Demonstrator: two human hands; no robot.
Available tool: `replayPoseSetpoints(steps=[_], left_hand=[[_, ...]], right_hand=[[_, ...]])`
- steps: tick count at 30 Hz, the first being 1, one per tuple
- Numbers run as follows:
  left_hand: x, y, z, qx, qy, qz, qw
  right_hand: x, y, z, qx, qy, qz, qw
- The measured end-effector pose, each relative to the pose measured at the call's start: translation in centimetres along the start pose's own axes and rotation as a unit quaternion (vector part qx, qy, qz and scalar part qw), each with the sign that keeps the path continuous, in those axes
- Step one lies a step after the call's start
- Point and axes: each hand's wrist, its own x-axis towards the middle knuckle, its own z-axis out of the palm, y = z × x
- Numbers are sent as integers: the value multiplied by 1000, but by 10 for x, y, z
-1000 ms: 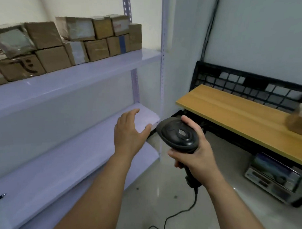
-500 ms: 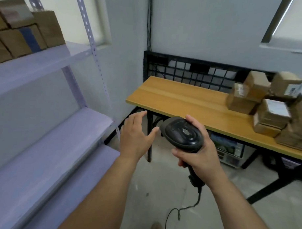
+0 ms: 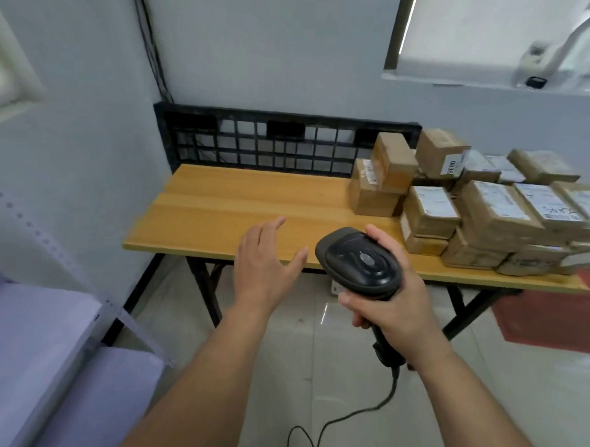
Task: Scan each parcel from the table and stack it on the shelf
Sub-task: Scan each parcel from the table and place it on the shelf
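Wooden table (image 3: 241, 201) against grey wall, cardboard parcels (image 3: 471, 209) piled on its right half. Left hand (image 3: 263, 265) spread, fingers relaxed, holding nothing, near table's front edge. Right hand (image 3: 393, 293) grips black corded barcode scanner (image 3: 361, 260). Lilac shelf (image 3: 58, 355) at lower left.

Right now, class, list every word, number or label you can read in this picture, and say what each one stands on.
"9E80": printed sideways on the white side label of the top-row parcel.
Handwritten marks on the front parcel: too blurred to read.
Printed labels on the other parcels: too small to read.
Scanner: no readable text.
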Motion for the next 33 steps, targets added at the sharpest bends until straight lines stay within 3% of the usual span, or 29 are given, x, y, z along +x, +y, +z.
replayPoseSetpoints(steps=[8,16,25,33], left_hand=[[39,36,64,-11,-42,37,998],[98,87,127,12,-50,66,997],[197,167,214,87,-79,23,993],[269,194,281,191,-130,-36,972]], right_hand=[[26,19,-57,-7,69,3,998],[91,36,-135,-2,74,-14,997],[180,58,-235,-11,37,-10,999],[224,94,-280,6,0,19,1000]])
